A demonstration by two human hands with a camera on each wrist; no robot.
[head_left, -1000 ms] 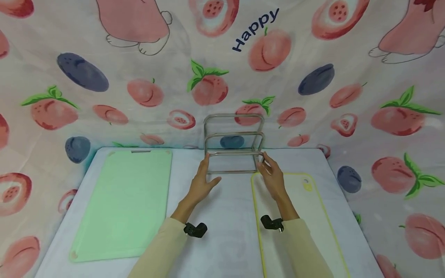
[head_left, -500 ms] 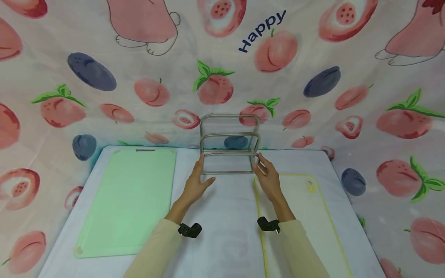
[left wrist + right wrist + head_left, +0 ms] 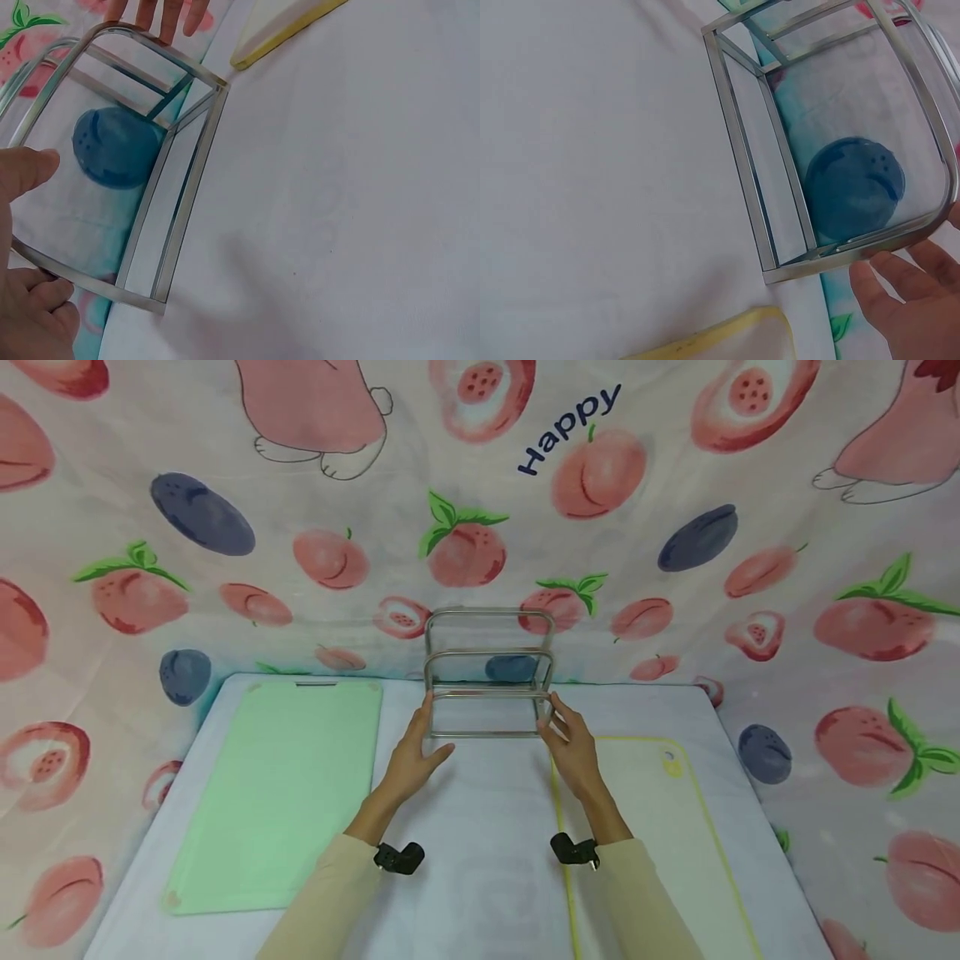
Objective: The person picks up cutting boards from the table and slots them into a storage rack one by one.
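Observation:
A silver metal rack with several upright rounded frames (image 3: 483, 735) stands at the far middle of the table in the head view. My left hand (image 3: 411, 762) lies along its left side, fingers against the outer bar and thumb spread away in front. In the left wrist view, the fingers (image 3: 54, 300) touch the outside of the rack (image 3: 201, 165), slightly bent. On the opposite side, my right hand (image 3: 576, 756) has its fingertips on the right outer bar. The right wrist view shows those fingers (image 3: 900, 274) extended, pressing the side of the rack (image 3: 739, 150) from outside.
A green cutting board (image 3: 277, 793) lies flat on the left of the white-covered table (image 3: 480, 860). To the right is a white cutting board with a yellow edge (image 3: 652, 827), partly under the right forearm. A fruit-printed cloth (image 3: 480, 468) rises behind the rack.
The rack has slid a little to the left, away from the white board and closer to the green one. Both hands have moved left with it, keeping contact at its sides.

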